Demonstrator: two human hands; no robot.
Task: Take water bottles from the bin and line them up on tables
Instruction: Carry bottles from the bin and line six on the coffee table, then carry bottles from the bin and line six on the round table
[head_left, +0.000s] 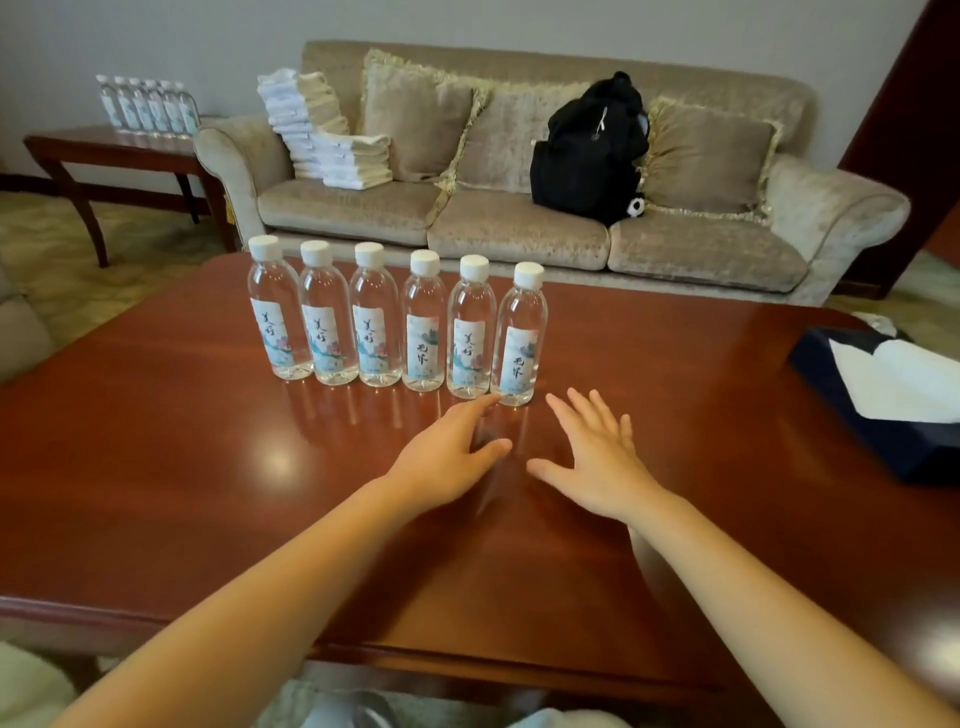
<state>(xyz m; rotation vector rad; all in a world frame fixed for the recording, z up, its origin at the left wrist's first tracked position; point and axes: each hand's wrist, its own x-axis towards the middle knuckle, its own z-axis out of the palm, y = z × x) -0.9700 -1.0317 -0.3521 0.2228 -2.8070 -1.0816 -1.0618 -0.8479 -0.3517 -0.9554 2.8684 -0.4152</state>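
Fingers (581, 410) straight and spread, holding nothing: right hand (592, 457) and left hand (447, 457) hover low, just before the water bottles (400, 322), which stand in a row at frame centre on the table (156, 415) (full, so probably weighty, with thin slick walls). Grip mid-body, at the label.
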